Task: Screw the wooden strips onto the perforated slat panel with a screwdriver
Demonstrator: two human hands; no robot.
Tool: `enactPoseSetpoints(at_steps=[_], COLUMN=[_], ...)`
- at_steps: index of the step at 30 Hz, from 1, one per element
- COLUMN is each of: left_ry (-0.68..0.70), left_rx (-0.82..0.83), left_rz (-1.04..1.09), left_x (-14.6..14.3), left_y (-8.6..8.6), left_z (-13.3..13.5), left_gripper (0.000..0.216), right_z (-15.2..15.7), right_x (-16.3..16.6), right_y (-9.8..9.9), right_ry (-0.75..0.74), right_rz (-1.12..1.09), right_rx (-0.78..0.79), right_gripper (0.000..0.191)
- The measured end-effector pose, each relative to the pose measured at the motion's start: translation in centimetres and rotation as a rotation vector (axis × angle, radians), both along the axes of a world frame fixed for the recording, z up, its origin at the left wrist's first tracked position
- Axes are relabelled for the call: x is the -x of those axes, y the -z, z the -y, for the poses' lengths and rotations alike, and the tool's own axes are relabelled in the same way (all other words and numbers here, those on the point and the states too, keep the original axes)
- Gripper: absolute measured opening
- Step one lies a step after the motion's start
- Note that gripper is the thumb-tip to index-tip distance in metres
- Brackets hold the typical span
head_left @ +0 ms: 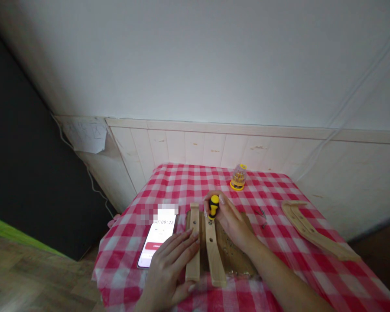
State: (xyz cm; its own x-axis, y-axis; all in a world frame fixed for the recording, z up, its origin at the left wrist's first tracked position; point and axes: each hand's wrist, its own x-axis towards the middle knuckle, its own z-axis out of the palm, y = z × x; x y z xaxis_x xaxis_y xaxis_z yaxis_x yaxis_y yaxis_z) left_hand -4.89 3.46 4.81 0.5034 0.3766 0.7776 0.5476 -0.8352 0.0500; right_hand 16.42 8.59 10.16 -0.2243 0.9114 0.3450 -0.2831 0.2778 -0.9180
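A short yellow-and-black screwdriver (214, 207) is gripped in my right hand (229, 219), its tip down at a hole in the right-hand wooden piece (215, 260). Beside it lies a second light wooden piece (193, 264), and my left hand (173, 264) rests flat on that one with the fingers stretched out. Both pieces have holes and lie across a brown wooden board (237, 255). Small metal bits are scattered on the board's right part, too small to name. My right hand hides part of the board's far edge.
A lit phone (159, 238) with a running time display lies left of the board. Behind stands a clear, yellow-based bit holder (238, 177). Several thin metal pieces (262, 216) and a curved wooden piece (312, 232) lie to the right on the checked tablecloth (195, 182).
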Motion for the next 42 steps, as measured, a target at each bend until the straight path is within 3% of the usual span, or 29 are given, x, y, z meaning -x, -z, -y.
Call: enactPoseSetpoints(at_steps=[14,29,34,42], left_ry=[0.036,0.029,0.036,0.04], left_rx=[0.046,0.037,0.054,0.055], left_rz=[0.027,0.023,0.019,0.03], left_x=[0.2,0.2,0.2,0.2], left_y=[0.7,0.6,0.7,0.8], left_z=[0.0,0.0,0.0,0.0], left_gripper=[0.065,0.065,0.065,0.064], right_z=[0.2,0.5,0.5,0.1], right_x=[0.0,0.4,0.5,0.3], right_y=[-0.6,-1.1,-1.7,-0.4], right_ry=[-0.023,-0.018,-0.068,-0.05], right_rz=[-0.075,-0.074,-0.066,-0.024], right_rx=[-0.052,0.031,0.048,0.018], right_gripper=[0.028,0.034,0.048,0.043])
